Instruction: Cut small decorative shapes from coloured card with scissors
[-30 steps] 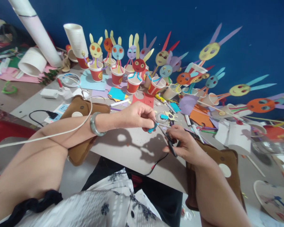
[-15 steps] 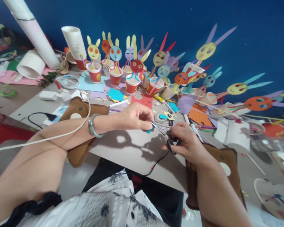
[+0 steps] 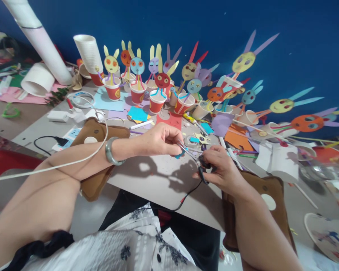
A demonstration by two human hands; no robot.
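Note:
Between thumb and fingers, my left hand (image 3: 165, 140) pinches a small piece of blue paper (image 3: 179, 154), mostly hidden by the fingertips. My right hand (image 3: 222, 169) is closed round the black handles of a pair of scissors (image 3: 192, 155). The blades point up and left and reach the blue paper at my left fingertips. Both hands are above the near part of the table, and their shadows fall below. How far apart the blades are, I cannot tell.
Paper cups with paper rabbit figures (image 3: 157, 101) line the back by the blue wall. Coloured paper scraps (image 3: 171, 120) and a yellow cutter (image 3: 190, 119) lie before them. Brown pouches (image 3: 254, 214) flank the table's front edge. A white cable (image 3: 73, 166) crosses my left forearm.
Both hands, the blue paper and the scissors stay in nearly the same place. The scissor handles look slightly closer together, and the view has shifted a little.

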